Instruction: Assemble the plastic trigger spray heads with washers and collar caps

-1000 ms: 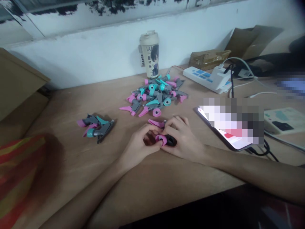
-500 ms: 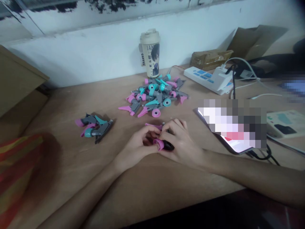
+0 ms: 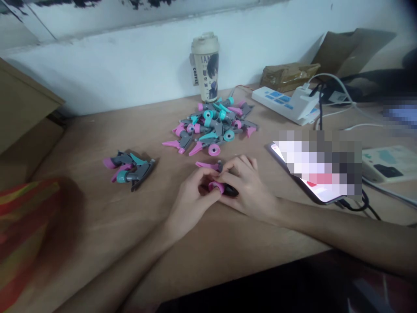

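Observation:
Between my two hands is a grey trigger spray head with a pink collar and a pink trigger. My left hand pinches the pink collar with thumb and fingers. From the other side, my right hand wraps its fingers round the grey body, which is mostly hidden. Just beyond my hands lies a pile of spray heads with pink and teal parts. A smaller group of spray heads rests to the left of my left hand.
A lidded coffee cup stands behind the pile by the wall. On the right are a phone with a cable, a white power strip and a taped parcel. Cardboard and red-yellow striped fabric are at the left.
The view has shifted slightly, so the table sits a little higher. My left thumb and the pink collar have turned slightly, while both hands keep their hold on the spray head.

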`<state>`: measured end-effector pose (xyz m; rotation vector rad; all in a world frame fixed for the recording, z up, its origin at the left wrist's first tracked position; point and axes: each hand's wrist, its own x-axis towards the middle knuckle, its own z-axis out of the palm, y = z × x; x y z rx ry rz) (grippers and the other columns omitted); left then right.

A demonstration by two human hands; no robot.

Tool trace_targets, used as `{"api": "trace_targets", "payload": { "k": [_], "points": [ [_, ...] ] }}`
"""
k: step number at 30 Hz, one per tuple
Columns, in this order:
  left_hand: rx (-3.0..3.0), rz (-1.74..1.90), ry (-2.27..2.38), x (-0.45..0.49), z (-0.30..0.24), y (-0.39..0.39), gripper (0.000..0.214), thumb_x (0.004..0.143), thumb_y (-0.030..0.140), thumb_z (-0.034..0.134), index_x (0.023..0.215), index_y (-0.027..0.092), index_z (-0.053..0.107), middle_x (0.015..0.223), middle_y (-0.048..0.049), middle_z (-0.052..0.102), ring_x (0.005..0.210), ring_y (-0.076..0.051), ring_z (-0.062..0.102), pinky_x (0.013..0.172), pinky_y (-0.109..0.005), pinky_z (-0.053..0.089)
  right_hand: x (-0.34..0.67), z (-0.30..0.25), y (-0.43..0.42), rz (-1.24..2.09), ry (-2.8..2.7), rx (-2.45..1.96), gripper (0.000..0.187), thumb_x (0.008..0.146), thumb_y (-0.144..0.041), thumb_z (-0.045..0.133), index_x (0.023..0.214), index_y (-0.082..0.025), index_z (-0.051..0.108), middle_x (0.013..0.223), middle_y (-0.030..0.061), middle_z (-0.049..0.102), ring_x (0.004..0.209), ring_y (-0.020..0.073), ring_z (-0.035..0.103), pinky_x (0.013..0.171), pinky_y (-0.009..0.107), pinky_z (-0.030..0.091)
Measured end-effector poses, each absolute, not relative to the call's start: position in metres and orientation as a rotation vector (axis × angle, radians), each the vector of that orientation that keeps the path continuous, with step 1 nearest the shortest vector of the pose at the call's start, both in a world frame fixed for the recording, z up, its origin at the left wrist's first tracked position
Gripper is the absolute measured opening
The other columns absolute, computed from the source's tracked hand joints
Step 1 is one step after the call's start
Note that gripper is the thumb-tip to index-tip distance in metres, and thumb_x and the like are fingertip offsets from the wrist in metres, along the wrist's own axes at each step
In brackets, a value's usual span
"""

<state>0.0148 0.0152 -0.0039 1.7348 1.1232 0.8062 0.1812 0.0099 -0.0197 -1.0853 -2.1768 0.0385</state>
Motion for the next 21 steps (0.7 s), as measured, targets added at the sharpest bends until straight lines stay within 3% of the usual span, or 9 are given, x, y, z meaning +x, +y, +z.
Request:
{"api": "trace_targets", "payload": {
  "k": [10,16,21],
  "points": [
    [1.932,0.788,1.238,0.0193,0.0011,0.0080,0.023,0.076,0.010,0.049,0.096,0.019,0.055,0.094,-0.0041,0.063,0.082,-0.018,0.061,0.076,-0.034,0.049,0.1804,-0.0185,0.0086,-0.015,-2.176,-1.151,0.013,0.077,-0.031,0.062,0.082,-0.019,0.061,0.090,0.0060,0.052,0.088,0.0218,0.043,0.075,0.036,0.028],
    [1.976,0.890,1.289,0.0214,-0.0008,0.0056,0.020,0.078,0.014,0.052,0.097,0.020,0.055,0.096,-0.0035,0.064,0.083,-0.017,0.062,0.073,-0.031,0.050,0.1819,-0.0185,0.0116,-0.084,-2.160,-1.171,0.013,0.075,-0.030,0.062,0.082,-0.019,0.059,0.090,0.0060,0.051,0.089,0.0225,0.044,0.077,0.038,0.028],
    [2.074,0.930,1.443,0.0210,-0.0006,0.0064,0.007,0.075,0.016,0.060,0.081,0.019,0.057,0.084,-0.0012,0.061,0.070,-0.014,0.059,0.063,-0.025,0.048,0.1817,-0.0187,0.0128,-0.127,-2.141,-1.282,0.015,0.072,-0.030,0.064,0.074,-0.018,0.055,0.089,0.0070,0.050,0.088,0.0234,0.044,0.077,0.038,0.029]
  ]
}}
